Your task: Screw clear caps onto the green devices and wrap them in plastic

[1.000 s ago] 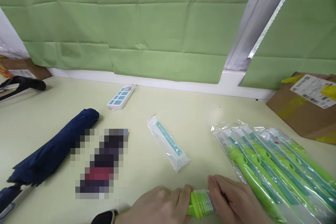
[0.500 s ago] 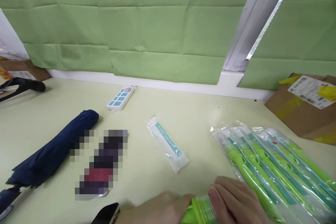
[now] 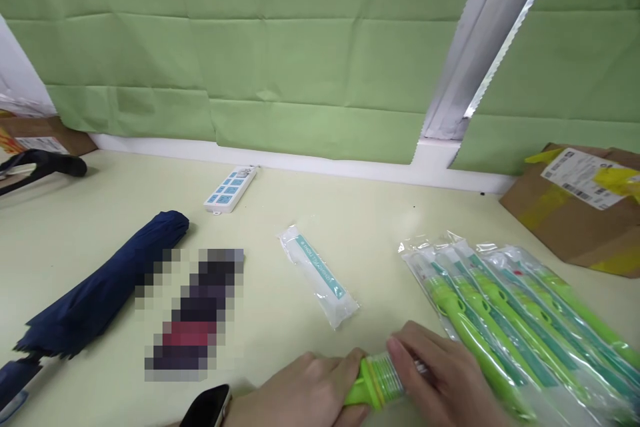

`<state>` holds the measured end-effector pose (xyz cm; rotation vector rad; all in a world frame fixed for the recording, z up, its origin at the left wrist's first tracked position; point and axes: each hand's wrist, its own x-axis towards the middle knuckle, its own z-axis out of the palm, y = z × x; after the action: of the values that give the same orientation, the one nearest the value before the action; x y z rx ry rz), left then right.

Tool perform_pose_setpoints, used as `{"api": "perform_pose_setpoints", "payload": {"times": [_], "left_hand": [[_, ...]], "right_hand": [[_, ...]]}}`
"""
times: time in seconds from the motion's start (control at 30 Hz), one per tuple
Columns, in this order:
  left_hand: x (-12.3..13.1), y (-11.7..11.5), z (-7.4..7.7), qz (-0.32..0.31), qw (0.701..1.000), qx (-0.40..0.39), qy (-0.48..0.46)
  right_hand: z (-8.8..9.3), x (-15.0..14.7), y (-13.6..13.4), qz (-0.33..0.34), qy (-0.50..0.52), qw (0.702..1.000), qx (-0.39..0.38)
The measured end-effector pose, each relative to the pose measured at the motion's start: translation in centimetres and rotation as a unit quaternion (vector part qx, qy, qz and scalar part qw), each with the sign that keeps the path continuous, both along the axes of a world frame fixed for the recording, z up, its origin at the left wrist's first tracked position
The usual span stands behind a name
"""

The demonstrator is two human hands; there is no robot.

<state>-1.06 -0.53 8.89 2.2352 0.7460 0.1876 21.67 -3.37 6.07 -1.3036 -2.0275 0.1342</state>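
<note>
My left hand [image 3: 295, 395] is closed around the green end of a lime-green plastic piece with a clear ribbed collar [image 3: 380, 381], and a black smartwatch [image 3: 207, 407] sits on that wrist. My right hand [image 3: 440, 373] holds the clear ribbed part from the other side, its fingers curled over it. Just beyond that hand lie several clear plastic bags [image 3: 520, 320], each holding a long lime-green tube with round holes and a teal strip. A white sealed packet with a teal label [image 3: 317, 277] lies further up the table, not touching my hands.
On the pale table [image 3: 320, 207] lie a folded navy umbrella [image 3: 105, 287], a pixelated dark object [image 3: 193, 313] and a white power strip [image 3: 230, 190]. A taped cardboard parcel [image 3: 565, 213] stands at the right, and green paper [image 3: 250, 47] covers the wall.
My right hand has shifted up and its fingers have spread over the clear ribbed collar. The green piece has turned slightly and shows more of the collar. The view has drifted a little.
</note>
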Motion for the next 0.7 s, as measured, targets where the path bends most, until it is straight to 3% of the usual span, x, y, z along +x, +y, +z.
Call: {"api": "perform_pose_setpoints", "payload": {"times": [0.1,0.17,0.27,0.37,0.5,0.6,0.7], "left_hand": [[-0.3,-0.1,0.9,0.072,0.995,-0.059,-0.032],[-0.4,-0.1,1.4,0.09,0.988,-0.083,-0.096],[-0.5,-0.1,1.6,0.057,0.98,-0.082,-0.174],[-0.6,-0.2,0.9,0.045,0.98,-0.046,-0.187],[-0.8,0.3,-1.0,0.167,0.956,0.06,-0.231],[-0.8,1.7,-2.5,0.272,0.911,0.163,-0.263],[-0.7,3.3,-4.1,0.266,0.9,0.255,-0.232]], "right_hand": [[0.0,0.4,0.1,0.017,0.153,0.984,-0.092],[-0.1,0.2,0.0,0.042,0.267,0.941,-0.201],[-0.1,-0.7,-0.2,0.068,0.358,0.874,-0.321],[0.2,-1.1,-0.3,0.092,0.447,0.817,-0.352],[1.1,-0.3,0.3,0.006,0.583,0.747,-0.32],[1.9,0.2,0.7,-0.063,0.597,0.735,-0.316],[2.6,-0.1,0.8,-0.113,0.573,0.738,-0.338]]}}
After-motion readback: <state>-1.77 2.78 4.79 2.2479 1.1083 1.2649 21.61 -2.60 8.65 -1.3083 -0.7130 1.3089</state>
